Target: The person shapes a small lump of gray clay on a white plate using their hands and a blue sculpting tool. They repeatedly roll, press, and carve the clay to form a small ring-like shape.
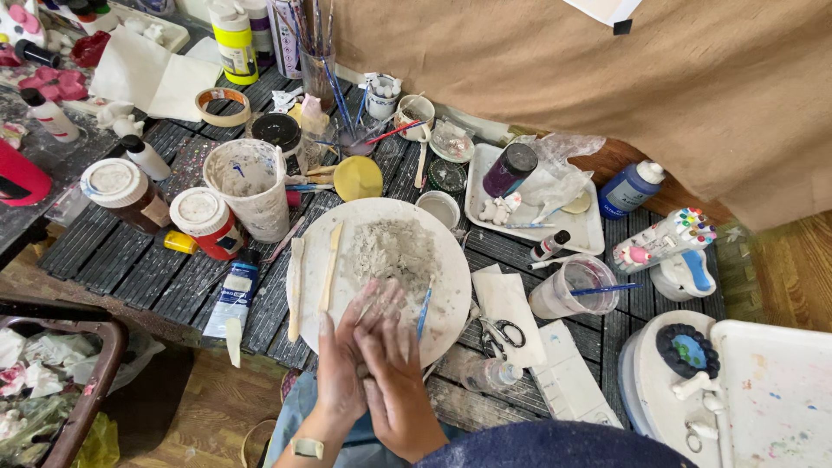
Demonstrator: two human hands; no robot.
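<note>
Grey clay (392, 251) lies heaped on the round white board (451, 299), both hands (373, 355) pressed flat together just beside it, so a stray elbow could tip the water cup (572, 290).

Two hands at 6 o'clock, left (347, 347) and right (394, 373); one round board (451, 295) at centre; two wooden sticks (330, 267); one scissors (501, 334); two red-lidded jars (205, 222) at 9 o'clock.
</note>
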